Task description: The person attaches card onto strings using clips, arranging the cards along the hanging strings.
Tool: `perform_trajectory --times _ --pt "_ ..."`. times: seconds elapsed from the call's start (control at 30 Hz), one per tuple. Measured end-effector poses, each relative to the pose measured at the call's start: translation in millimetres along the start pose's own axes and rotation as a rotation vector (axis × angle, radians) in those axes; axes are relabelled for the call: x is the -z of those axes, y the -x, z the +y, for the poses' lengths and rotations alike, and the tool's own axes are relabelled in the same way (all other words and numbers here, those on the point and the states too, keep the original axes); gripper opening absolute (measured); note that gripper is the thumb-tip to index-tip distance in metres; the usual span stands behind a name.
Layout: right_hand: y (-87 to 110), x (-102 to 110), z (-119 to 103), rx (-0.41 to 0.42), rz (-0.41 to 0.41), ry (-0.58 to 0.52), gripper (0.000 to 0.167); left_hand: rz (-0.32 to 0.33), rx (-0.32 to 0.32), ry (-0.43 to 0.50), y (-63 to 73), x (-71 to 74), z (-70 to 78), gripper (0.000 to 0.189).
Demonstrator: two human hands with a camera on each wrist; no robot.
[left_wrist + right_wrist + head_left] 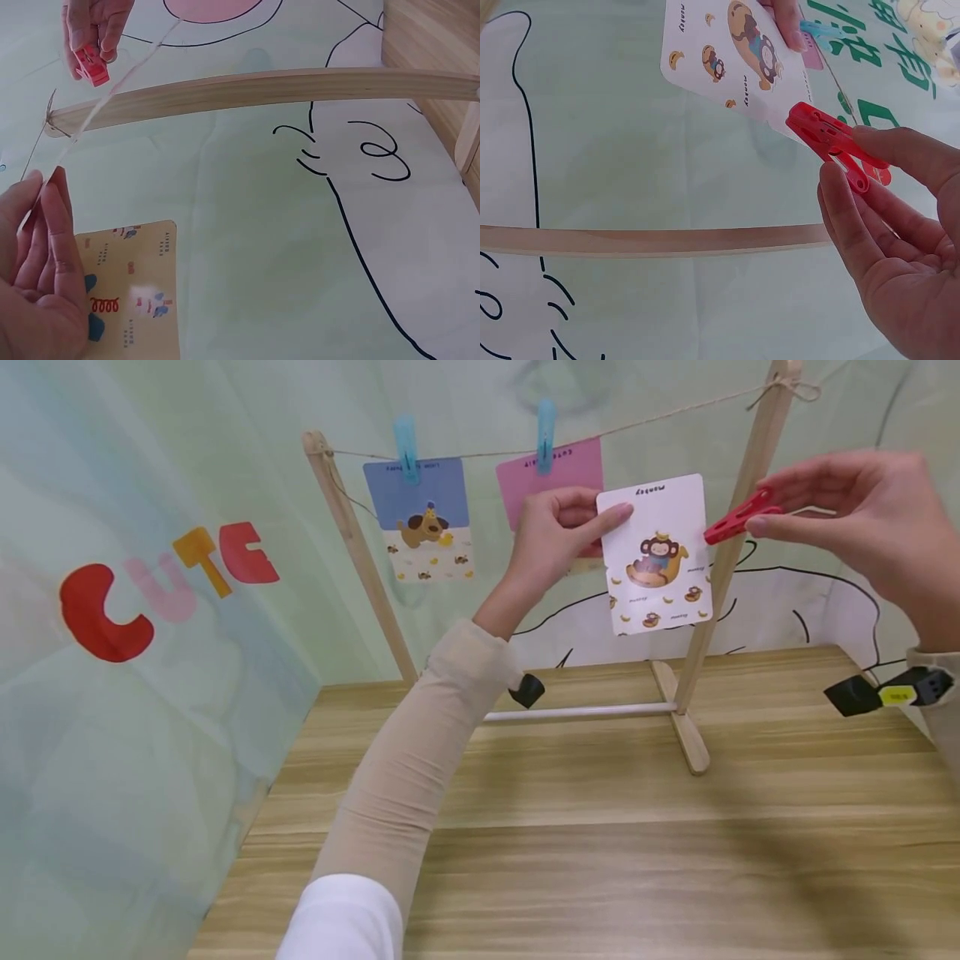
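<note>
My left hand (pixel 551 531) pinches a white monkey card (pixel 656 568) by its upper left edge, thumb in front. The card hangs upright below and in front of the string; the left wrist view catches it nearly edge-on. To the right of it, my right hand (pixel 862 514) pinches a red clothespin (pixel 738 518) between thumb and fingers. The clothespin's nose points at the card's right edge; whether they touch I cannot tell. In the right wrist view, the clothespin (pixel 829 135) overlaps the edge of the card (pixel 727 60).
A twine line (pixel 660 417) runs between two wooden posts (pixel 360 552). Blue clothespins (pixel 406 447) hold a blue-and-white dog card (pixel 420 514) and a pink card (pixel 517 485) on it. The rack stands on a wooden table (pixel 600 860) before a printed curtain.
</note>
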State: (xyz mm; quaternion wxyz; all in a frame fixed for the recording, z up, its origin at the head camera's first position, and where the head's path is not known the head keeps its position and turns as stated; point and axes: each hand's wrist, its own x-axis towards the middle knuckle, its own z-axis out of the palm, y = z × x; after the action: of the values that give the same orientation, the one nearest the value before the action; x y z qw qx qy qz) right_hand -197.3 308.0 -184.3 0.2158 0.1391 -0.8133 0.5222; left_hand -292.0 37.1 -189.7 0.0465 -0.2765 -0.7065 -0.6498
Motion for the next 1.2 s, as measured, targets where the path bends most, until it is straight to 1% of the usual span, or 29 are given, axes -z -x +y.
perform_trajectory --times 0.07,0.17,0.33,0.5,0.57,0.77,0.97,1.2 --pt "-0.8 0 0 -0.001 0.003 -0.003 0.034 0.002 -0.003 0.001 -1.0 -0.7 0.6 0.022" --pt "-2.5 1 0 -0.006 0.011 -0.001 0.035 0.003 -0.024 0.000 -3.1 -1.5 1.4 0.021" --pt "-6.3 4 -1 0.017 0.024 0.000 0.036 -0.003 -0.064 0.007 -5.0 -1.8 4.8 0.020" --pt "-9.5 5 -4 0.031 0.035 -0.056 0.035 -0.001 -0.082 0.010 -5.7 -1.0 7.2 0.022" --pt "-10.2 5 -5 0.035 0.036 -0.062 0.036 0.004 -0.078 0.006 -6.2 -0.9 8.2 0.022" --pt "-12.1 7 -9 0.054 0.033 -0.014 0.038 0.015 -0.069 -0.005 -9.5 -2.0 10.6 0.022" --pt "-18.9 11 -18 0.078 0.027 0.023 0.041 0.036 -0.069 -0.033 -12.2 -3.4 13.1 0.022" --pt "-28.6 14 -23 0.086 0.009 0.001 0.041 0.043 -0.081 -0.038 -13.2 -4.4 16.0 0.023"
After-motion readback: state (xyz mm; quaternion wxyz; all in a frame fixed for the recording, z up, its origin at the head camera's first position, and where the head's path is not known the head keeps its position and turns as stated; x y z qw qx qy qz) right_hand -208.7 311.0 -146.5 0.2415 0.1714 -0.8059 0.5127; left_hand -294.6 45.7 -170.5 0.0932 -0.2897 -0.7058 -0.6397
